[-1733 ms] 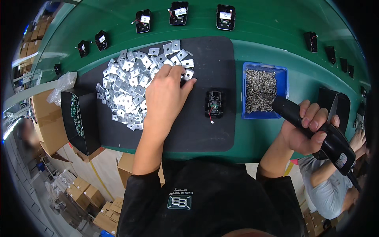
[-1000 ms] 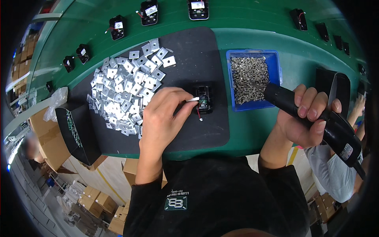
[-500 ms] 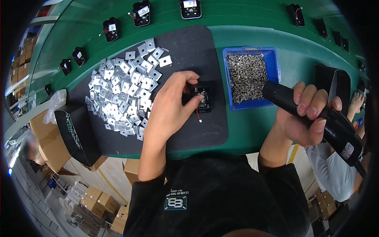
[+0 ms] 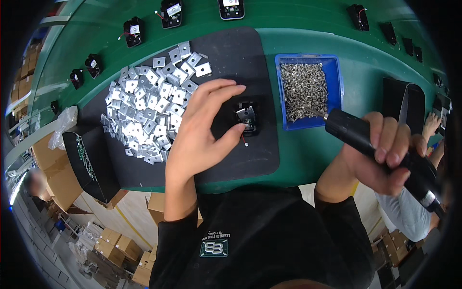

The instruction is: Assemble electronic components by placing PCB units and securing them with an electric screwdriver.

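Note:
My left hand point(image 4: 202, 127) is open beside a small black plastic housing point(image 4: 247, 105), its thumb tip close to the near side of it. Inside the housing lies a metal plate point(image 4: 246, 113) over a circuit board, and a thin red wire with a white plug hangs out in front. My right hand point(image 4: 380, 149) is wrapped round a black electric screwdriver point(image 4: 347, 127). The driver's bit points left, over the blue bin point(image 4: 337, 91) of small silver screws point(image 4: 303, 86). Whether a screw sits on the tip is too small to tell.
Square metal plates point(image 4: 149, 101) with holes are heaped on the dark mat point(image 4: 236, 58). Several black housings point(image 4: 134, 32) stand along the far green surface. A black box of circuit boards point(image 4: 91, 164) is at left, another black box point(image 4: 404, 101) at right. Another person's hand point(image 4: 431, 124) shows far right.
My left hand has spread its fingers and drawn back left from the housing, uncovering the plate inside. My right hand has shifted slightly down and right with the screwdriver, whose bit now shows.

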### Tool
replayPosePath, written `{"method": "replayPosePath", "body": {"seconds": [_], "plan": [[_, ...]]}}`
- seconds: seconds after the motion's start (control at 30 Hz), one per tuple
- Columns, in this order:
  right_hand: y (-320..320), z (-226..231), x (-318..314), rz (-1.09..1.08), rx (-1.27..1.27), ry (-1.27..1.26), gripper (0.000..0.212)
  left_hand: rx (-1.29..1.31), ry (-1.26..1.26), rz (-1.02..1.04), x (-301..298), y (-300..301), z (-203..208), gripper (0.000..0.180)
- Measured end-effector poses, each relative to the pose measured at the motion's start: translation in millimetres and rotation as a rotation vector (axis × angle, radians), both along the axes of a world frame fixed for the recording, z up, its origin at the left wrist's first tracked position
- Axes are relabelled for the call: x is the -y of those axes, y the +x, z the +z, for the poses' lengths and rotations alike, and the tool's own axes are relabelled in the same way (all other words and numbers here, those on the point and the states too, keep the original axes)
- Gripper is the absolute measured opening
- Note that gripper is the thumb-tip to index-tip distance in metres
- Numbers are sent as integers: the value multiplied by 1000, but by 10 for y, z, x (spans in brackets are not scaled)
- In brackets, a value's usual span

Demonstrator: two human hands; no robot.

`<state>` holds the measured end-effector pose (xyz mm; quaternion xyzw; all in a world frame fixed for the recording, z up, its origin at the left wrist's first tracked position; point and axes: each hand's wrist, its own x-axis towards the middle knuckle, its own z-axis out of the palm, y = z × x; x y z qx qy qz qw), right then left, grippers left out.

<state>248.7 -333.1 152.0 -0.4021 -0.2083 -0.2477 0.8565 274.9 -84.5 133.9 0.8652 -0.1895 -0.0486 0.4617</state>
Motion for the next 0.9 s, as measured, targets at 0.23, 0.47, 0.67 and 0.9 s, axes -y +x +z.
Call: {"method": "replayPosePath", "body": {"seconds": [0.23,0.47,0.67,0.9], "plan": [[-60,245,-414,36,40,233,39,41,-179,-104,134,-270,96,37],[-174,249,-546,92,-48,227,39,83,-260,-81,144,-433,-144,27],[-197,298,-558,117,4,239,41,-210,-483,-17,108,-603,-193,14],[-166,322,-603,236,119,316,40,-657,-1119,-21,108,-810,-183,8]]}}
